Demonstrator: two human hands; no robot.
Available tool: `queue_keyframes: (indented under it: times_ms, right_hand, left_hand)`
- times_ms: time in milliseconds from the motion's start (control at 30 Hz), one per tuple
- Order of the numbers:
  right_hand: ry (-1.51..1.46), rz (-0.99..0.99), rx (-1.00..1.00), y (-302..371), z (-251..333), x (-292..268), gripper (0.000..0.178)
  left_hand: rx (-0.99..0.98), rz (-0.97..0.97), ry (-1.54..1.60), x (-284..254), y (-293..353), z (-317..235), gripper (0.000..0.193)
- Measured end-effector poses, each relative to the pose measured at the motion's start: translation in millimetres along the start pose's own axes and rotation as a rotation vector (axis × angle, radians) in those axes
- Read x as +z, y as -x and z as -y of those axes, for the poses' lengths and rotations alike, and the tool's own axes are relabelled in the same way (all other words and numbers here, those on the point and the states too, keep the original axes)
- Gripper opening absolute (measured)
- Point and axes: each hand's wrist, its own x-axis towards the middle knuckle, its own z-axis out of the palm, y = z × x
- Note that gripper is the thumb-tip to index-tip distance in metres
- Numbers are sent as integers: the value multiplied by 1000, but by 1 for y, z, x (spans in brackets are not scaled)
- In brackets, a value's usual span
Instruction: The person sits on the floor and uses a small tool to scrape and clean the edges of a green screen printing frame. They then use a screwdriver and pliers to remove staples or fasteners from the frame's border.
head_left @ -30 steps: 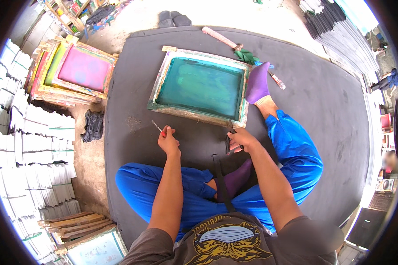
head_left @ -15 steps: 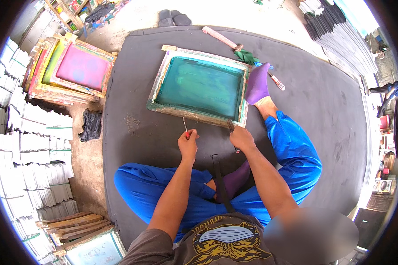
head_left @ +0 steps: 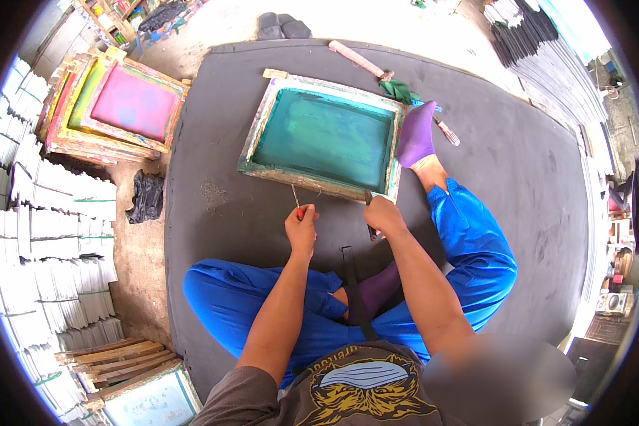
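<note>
A wooden screen-printing frame (head_left: pixel 277 174) with teal-green mesh lies on a dark grey mat, its near edge facing my hands. My left hand (head_left: pixel 302 233) is closed around the red handle of a thin-shafted screwdriver (head_left: pixel 296 193), the tip reaching that near edge. Toward the frame's near right corner, my right hand (head_left: pixel 384 215) grips dark pliers (head_left: pixel 371 231); the fingers hide much of them. A thin bent strand, perhaps wire or a staple, sticks out beside the screwdriver tip, too small to make out.
My purple-socked foot (head_left: pixel 417 135) rests against the frame's right side. Beyond lie a pink-wrapped rod (head_left: pixel 355 58), green cloth (head_left: pixel 399 91) and a red-and-clear-handled tool (head_left: pixel 449 133). Stained frames (head_left: pixel 131 106) and white stacks (head_left: pixel 50 241) line the left; a black bag (head_left: pixel 146 197) lies between.
My right hand has shifted slightly left and up, turning the pliers more upright. My left hand and the screwdriver have barely moved.
</note>
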Motion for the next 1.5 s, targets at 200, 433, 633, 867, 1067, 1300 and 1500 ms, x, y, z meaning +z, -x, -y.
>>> queue_keyframes:
  times_ms: [200,433,633,867,1067,1300,1500]
  right_hand:
    - [35,-192,-39,-15,-18,32,32]
    - [-257,-83,72,-1,-7,30,36]
    - [-407,-116,-13,-9,-23,42,51]
    - [-1106,132,-20,-13,-36,55,24]
    - [-1132,335,-131,14,-7,70,17]
    - [-916,545,-257,35,38,84,19]
    - [-931,647,-296,24,26,92,23]
  left_hand:
    - [6,17,17,3,-2,2,23]
    - [8,-16,-18,1,-2,3,23]
    - [6,-4,-13,0,-7,9,25]
    - [-50,5,-9,-4,2,4,25]
    - [-75,150,18,-7,8,-11,32]
    - [-31,173,153,-24,-5,-8,31]
    - [-31,40,107,-19,-4,-15,26]
